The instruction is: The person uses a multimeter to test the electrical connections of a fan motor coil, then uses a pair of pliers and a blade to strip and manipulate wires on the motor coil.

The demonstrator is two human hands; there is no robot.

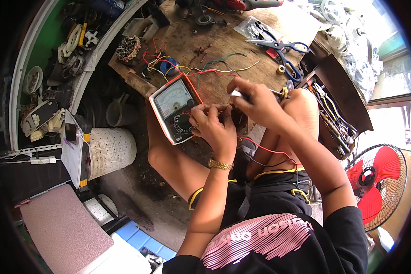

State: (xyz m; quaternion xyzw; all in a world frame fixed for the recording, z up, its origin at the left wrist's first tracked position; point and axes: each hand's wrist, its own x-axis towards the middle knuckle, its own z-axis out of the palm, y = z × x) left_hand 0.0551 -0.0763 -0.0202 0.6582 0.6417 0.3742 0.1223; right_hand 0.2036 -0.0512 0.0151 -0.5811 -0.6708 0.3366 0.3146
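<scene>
My left hand (214,125), with a gold watch on its wrist, is closed at the fingertips on a small dark part (238,116). Much of that part is covered by my hands. Just to its right, my right hand (260,105) is curled, and a small white-ended piece (236,93) shows between thumb and fingers; its kind is unclear. An analog multimeter (171,98) with an orange-red rim leans at the table edge beside my left hand. A red test lead (271,150) loops over my lap.
On the wooden table (187,39) lie coloured wires (214,71), a copper-wound coil (129,48) and blue-handled scissors (278,44). An open toolbox (335,116) with pliers stands right. A red-bladed fan (374,178) is close to my right elbow. A white perforated drum (112,153) stands left.
</scene>
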